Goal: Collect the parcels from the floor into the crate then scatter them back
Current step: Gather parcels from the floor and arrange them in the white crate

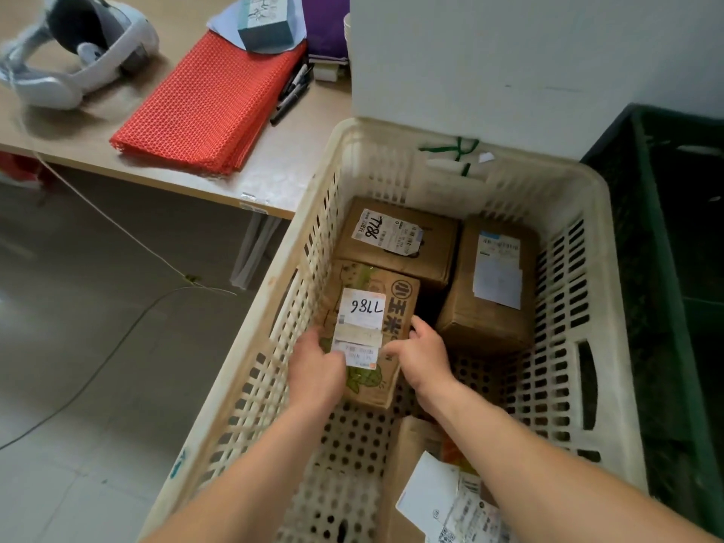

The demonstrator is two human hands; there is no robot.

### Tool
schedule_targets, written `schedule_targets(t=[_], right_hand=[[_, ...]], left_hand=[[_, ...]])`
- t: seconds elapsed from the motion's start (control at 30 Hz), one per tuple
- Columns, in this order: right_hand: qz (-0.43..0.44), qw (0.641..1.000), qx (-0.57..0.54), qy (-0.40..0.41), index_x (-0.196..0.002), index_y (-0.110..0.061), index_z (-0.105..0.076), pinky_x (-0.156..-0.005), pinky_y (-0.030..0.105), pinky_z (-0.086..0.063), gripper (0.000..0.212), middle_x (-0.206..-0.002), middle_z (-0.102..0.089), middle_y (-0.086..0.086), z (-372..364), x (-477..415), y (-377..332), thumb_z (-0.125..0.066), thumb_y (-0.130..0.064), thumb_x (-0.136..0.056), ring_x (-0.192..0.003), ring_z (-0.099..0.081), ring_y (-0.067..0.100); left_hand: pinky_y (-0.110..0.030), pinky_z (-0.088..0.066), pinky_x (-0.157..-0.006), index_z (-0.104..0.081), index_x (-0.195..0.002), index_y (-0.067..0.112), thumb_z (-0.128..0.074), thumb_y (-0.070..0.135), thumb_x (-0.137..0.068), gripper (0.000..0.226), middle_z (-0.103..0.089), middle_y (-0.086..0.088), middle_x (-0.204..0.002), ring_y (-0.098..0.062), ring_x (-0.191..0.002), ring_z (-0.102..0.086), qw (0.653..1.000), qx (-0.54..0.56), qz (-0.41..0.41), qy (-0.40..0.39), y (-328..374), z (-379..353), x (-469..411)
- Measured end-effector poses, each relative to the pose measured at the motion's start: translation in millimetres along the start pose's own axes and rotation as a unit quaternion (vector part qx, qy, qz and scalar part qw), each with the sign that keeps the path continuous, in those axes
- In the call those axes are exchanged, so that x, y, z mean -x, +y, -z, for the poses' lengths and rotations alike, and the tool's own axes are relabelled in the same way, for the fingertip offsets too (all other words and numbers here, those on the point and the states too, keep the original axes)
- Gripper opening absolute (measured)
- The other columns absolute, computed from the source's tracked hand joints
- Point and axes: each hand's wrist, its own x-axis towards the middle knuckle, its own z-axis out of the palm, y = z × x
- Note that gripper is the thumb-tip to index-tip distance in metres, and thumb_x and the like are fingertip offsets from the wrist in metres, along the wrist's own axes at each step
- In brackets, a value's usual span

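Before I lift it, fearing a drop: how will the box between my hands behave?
The cardboard box probably stays stiff: its edges look square. Flat faces: unlikely to roll; left hand and right hand grip opposite sides, so likely steady.

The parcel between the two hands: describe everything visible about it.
The parcel is a worn brown cardboard box with green printing, black characters and a white label with handwritten black digits, plus smaller labels below it. It lies label-up inside the cream plastic crate, close to its left wall, with its far end beside the next parcel. The left hand holds its near left corner. The right hand holds its right edge, thumb on top.
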Motion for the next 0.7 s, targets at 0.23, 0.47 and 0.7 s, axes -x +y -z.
schedule_targets(t=[0.23,0.47,0.7], right_hand=[[-0.005,0.994,0.082,-0.07,-0.159,-0.03,-0.038,-0.114,0.046,-0.047,0.088,-0.146,-0.06,-0.006,13.3,2.1,11.8,-0.071,-0.005,-0.081,-0.136,-0.055,0.018],[-0.08,0.878,0.461,-0.1,-0.159,-0.026,-0.038,-0.107,0.036,-0.049,0.083,-0.159,-0.047,0.003,72.7,37.1,9.3,-0.07,-0.043,-0.085,-0.139,-0.05,0.025],[-0.154,0.851,0.489,-0.109,-0.152,-0.023,-0.047,-0.102,0.037,-0.048,0.095,-0.154,-0.05,0.005,97.0,45.5,35.1,-0.065,-0.079,-0.078,-0.132,-0.053,0.024]], left_hand=[[-0.048,-0.024,-0.123,-0.054,-0.138,0.018,-0.057,0.023,-0.093,0.046,-0.039,-0.006,-0.156,-0.026,-0.148,-0.029,0.991,-0.13,-0.034,0.027,-13.4,-8.0,-8.0],[-0.03,-0.05,-0.092,-0.042,-0.132,0.019,-0.066,0.037,-0.088,0.053,-0.048,0.0,-0.129,-0.017,-0.107,-0.056,0.969,-0.215,0.069,-0.104,-46.8,-32.9,60.7],[-0.025,-0.042,-0.105,-0.055,-0.141,0.012,-0.067,0.059,-0.085,0.074,-0.059,-0.001,-0.139,-0.016,-0.121,-0.057,0.909,-0.145,0.225,-0.319,-98.2,-62.1,69.4]])
